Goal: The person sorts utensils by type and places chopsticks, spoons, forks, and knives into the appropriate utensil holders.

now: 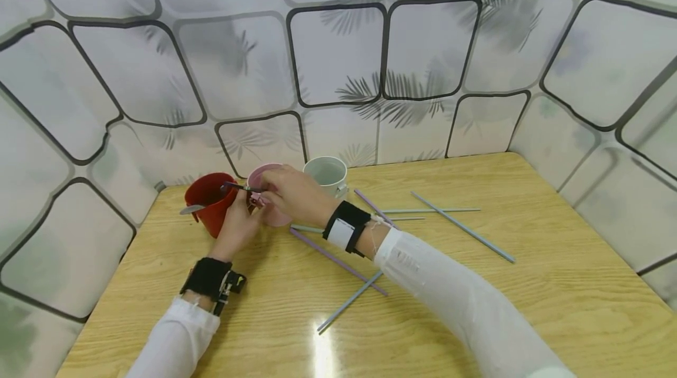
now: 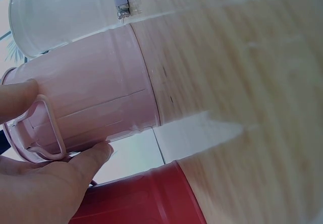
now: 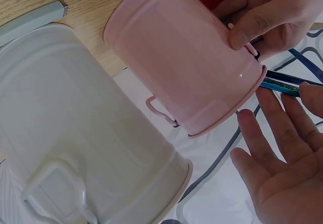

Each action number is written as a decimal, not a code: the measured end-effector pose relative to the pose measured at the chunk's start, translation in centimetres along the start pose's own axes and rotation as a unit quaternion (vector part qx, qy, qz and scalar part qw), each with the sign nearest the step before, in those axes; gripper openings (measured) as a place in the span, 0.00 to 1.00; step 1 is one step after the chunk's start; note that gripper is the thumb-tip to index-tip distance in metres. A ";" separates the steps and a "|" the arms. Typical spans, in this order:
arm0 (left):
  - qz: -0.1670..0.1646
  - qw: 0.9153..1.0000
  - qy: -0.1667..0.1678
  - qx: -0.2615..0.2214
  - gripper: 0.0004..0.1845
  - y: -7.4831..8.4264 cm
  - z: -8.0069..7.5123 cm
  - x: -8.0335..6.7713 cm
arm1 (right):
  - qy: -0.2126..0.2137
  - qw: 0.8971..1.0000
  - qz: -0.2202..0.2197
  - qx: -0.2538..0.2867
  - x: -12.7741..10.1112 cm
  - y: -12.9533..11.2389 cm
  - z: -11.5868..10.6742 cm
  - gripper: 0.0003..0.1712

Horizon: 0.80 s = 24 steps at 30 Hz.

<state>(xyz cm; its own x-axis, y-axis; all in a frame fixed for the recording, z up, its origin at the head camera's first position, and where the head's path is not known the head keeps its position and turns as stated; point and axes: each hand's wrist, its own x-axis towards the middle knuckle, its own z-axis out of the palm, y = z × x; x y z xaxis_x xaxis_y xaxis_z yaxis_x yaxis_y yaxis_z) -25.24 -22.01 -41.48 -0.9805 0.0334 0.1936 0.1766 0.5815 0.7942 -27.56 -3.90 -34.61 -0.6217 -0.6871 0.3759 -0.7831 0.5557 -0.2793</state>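
Observation:
A pink bucket [image 1: 277, 215] stands between a red bucket [image 1: 214, 216] and a white bucket [image 1: 327, 172]. My left hand [image 1: 238, 225] grips the pink bucket by its side handle [image 2: 53, 128], thumb against the wall. Above the pink rim, my right hand [image 1: 301, 193] pinches a slender dark utensil [image 1: 240, 187] that points left toward the red bucket. In the right wrist view, a teal-blue shaft [image 3: 280, 87] lies at the right thumb, with other dark blue shafts close by. Their exact kind is unclear. The insides of the pink bucket are mostly hidden.
A grey spoon-like piece [image 1: 191, 209] juts out over the red bucket's left rim. Several long thin sticks lie scattered on the wooden table [image 1: 449, 307], among them a purple stick [image 1: 338, 261] and a blue-grey stick [image 1: 465, 228]. A patterned cloth wall [image 1: 338, 60] encloses the back and sides.

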 end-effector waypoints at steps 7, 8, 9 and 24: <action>0.008 1.000 -0.001 -0.002 0.22 0.1 0.0 -0.1 | -0.018 0.999 0.010 0.030 -0.3 0.0 -0.7 0.10; 0.008 1.000 0.000 -0.001 0.21 0.1 0.0 -0.1 | -0.019 0.999 0.010 0.036 -0.4 0.0 -0.8 0.11; 0.008 1.000 0.000 -0.001 0.21 0.1 -0.1 -0.1 | -0.018 0.999 0.010 0.043 -0.5 0.0 -1.0 0.11; 0.012 1.000 -0.009 -0.004 0.28 -0.4 0.0 0.1 | 0.102 0.982 -0.004 0.160 -6.8 -0.4 -5.4 0.13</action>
<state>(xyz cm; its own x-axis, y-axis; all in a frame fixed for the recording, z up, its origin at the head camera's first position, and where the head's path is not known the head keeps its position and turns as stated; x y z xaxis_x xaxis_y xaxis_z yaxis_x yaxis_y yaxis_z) -25.35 -22.25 -41.73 -0.9774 0.0616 0.2024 0.2005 0.5742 0.7938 -22.92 3.03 -32.27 -0.6243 -0.5656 0.5389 -0.7736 0.3518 -0.5270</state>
